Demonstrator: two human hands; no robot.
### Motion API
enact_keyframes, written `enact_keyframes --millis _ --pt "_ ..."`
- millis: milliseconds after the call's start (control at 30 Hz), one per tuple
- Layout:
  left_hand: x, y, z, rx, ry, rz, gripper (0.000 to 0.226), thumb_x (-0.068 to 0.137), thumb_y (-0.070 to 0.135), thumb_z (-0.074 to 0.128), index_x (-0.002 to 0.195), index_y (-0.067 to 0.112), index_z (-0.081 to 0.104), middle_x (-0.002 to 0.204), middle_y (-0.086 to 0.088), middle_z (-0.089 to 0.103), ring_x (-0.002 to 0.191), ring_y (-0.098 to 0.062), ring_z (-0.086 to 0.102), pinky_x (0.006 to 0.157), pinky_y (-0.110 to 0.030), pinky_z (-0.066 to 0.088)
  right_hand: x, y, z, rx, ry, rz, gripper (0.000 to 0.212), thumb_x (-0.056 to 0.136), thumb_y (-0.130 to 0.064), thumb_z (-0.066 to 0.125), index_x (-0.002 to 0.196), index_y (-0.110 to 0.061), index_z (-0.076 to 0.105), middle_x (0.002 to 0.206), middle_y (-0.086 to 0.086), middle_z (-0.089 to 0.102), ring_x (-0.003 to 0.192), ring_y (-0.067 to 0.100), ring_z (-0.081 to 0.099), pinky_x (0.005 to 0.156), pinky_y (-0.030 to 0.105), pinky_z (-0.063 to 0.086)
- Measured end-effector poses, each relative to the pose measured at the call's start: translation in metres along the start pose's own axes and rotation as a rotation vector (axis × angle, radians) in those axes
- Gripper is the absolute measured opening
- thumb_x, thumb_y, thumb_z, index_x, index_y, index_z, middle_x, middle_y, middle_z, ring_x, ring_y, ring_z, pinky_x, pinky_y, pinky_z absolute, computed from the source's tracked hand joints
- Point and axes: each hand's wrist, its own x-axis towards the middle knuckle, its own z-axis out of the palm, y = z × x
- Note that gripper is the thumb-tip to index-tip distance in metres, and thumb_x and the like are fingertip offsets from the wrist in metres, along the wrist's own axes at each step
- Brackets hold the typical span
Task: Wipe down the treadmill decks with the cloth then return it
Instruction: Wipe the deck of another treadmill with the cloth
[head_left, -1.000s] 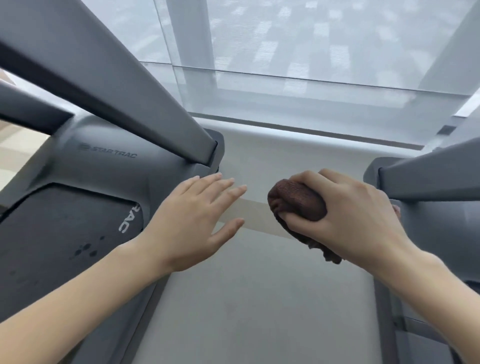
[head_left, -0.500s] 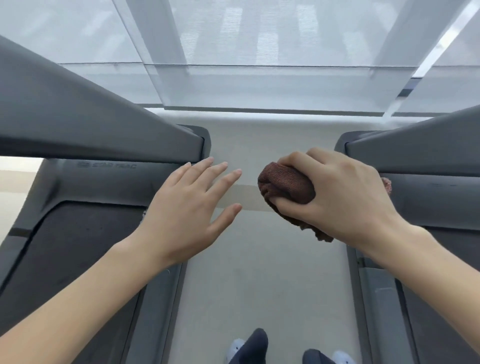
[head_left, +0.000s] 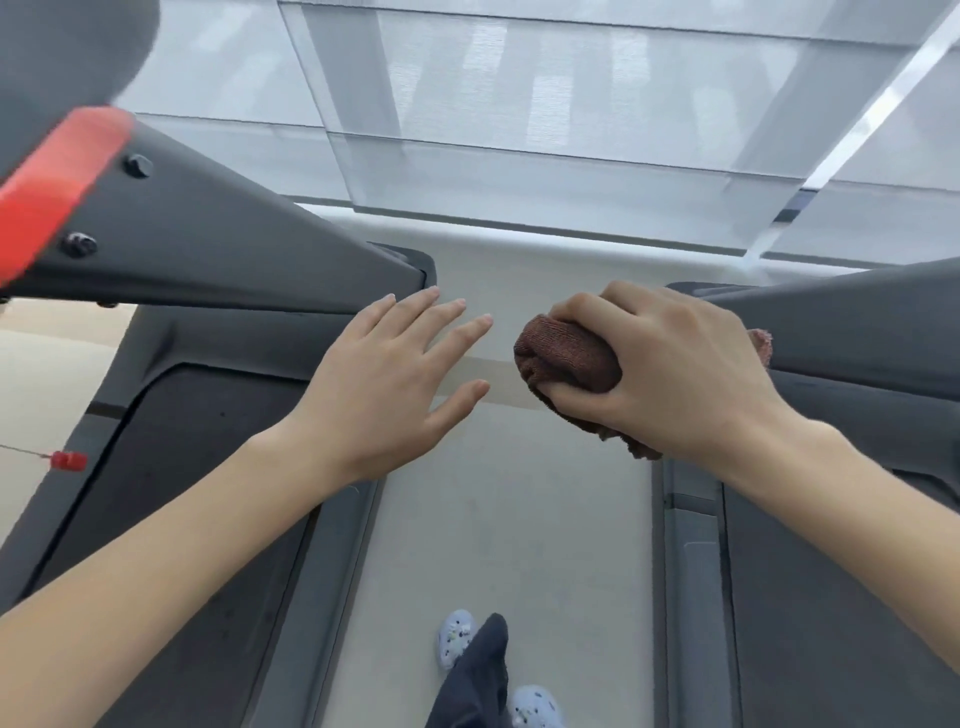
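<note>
My right hand grips a bunched brown cloth in the air over the floor strip between two treadmills. A loose end of the cloth hangs below my palm. My left hand is held flat beside it, fingers straight and spread, holding nothing. The left treadmill's dark deck lies under my left forearm. The right treadmill's deck lies under my right forearm.
A grey upright with a red part slants over the left treadmill. A small red clip on a cord hangs at the left. My feet in pale blue shoes stand on the light floor. Shaded windows fill the far side.
The view has tilted down and pulled back, bringing my feet and the red part into view. Both hands keep the same pose, the right still gripping the cloth.
</note>
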Motion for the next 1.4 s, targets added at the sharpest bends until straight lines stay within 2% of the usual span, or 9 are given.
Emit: enact_keyframes --millis 267,567,733,833,967,1067,1233,1400 --pt "-0.06 0.039 -0.045 -0.019 0.002 -0.132 0.071 0.087 0.055 0.006 0.146 0.024 0.029 0.15 -0.002 0.035 0.141 -0.021 0.023 0.115 -0.037 0.014 -0.025 -0.019 -0.051 0.05 -0.01 -0.146 0.046 0.072 -0.057 0.05 0.107 -0.029 0.061 0.088 -0.002 0.061 0.082 0.024 0.058 0.062 0.027 0.031" --pt "-0.153 0.075 -0.071 -0.047 -0.019 -0.414 0.065 0.09 0.055 0.01 0.147 0.026 0.026 0.151 0.001 0.033 0.142 -0.018 0.02 0.116 -0.035 0.012 -0.05 -0.059 -0.072 0.054 -0.098 -0.405 0.046 0.072 -0.058 0.052 0.107 -0.029 0.062 0.086 -0.002 0.062 0.078 0.026 0.059 0.061 0.027 0.029" --pt "-0.214 0.087 -0.079 -0.054 -0.045 -0.565 0.062 0.093 0.055 0.014 0.147 0.026 0.026 0.152 0.001 0.031 0.143 -0.019 0.019 0.116 -0.035 0.012 -0.061 -0.103 -0.074 0.079 -0.13 -0.564 0.043 0.073 -0.056 0.053 0.105 -0.03 0.063 0.085 -0.004 0.062 0.078 0.024 0.061 0.059 0.025 0.025" --pt "-0.254 0.097 -0.082 -0.04 -0.054 -0.662 0.064 0.092 0.053 0.014 0.146 0.024 0.029 0.151 -0.001 0.032 0.142 -0.02 0.022 0.115 -0.037 0.013 -0.072 -0.132 -0.067 0.097 -0.145 -0.68 0.043 0.073 -0.055 0.054 0.106 -0.029 0.064 0.082 -0.003 0.061 0.076 0.024 0.06 0.058 0.025 0.029" --pt "-0.314 0.118 -0.082 -0.056 -0.059 -0.824 0.062 0.093 0.051 0.017 0.148 0.024 0.025 0.154 -0.002 0.027 0.142 -0.02 0.021 0.116 -0.036 0.011 -0.098 -0.175 -0.055 0.113 -0.115 -0.851 0.039 0.072 -0.048 0.063 0.102 -0.024 0.069 0.079 -0.001 0.062 0.071 0.026 0.061 0.06 0.024 0.03" --pt "-0.366 0.138 -0.08 -0.059 -0.052 -0.929 0.06 0.093 0.048 0.023 0.146 0.022 0.029 0.153 -0.005 0.029 0.14 -0.023 0.026 0.116 -0.038 0.016 -0.121 -0.209 -0.045 0.158 -0.111 -0.96 0.038 0.073 -0.046 0.065 0.102 -0.022 0.069 0.074 0.0 0.059 0.068 0.026 0.059 0.059 0.024 0.032" --pt "-0.451 0.173 -0.073 -0.057 -0.056 -1.077 0.058 0.093 0.046 0.026 0.144 0.02 0.036 0.15 -0.008 0.035 0.137 -0.027 0.033 0.114 -0.043 0.024 -0.175 -0.264 -0.034 0.246 -0.146 -1.086 0.034 0.073 -0.042 0.07 0.102 -0.024 0.069 0.075 -0.001 0.059 0.07 0.025 0.059 0.06 0.025 0.037" --pt "-0.538 0.217 -0.056 -0.058 -0.107 -1.234 0.058 0.093 0.047 0.027 0.144 0.021 0.036 0.151 -0.005 0.034 0.137 -0.029 0.033 0.112 -0.045 0.027 -0.239 -0.322 -0.022 0.309 -0.194 -1.22 0.037 0.072 -0.037 0.076 0.104 -0.02 0.069 0.077 0.002 0.059 0.072 0.028 0.06 0.064 0.031 0.045"
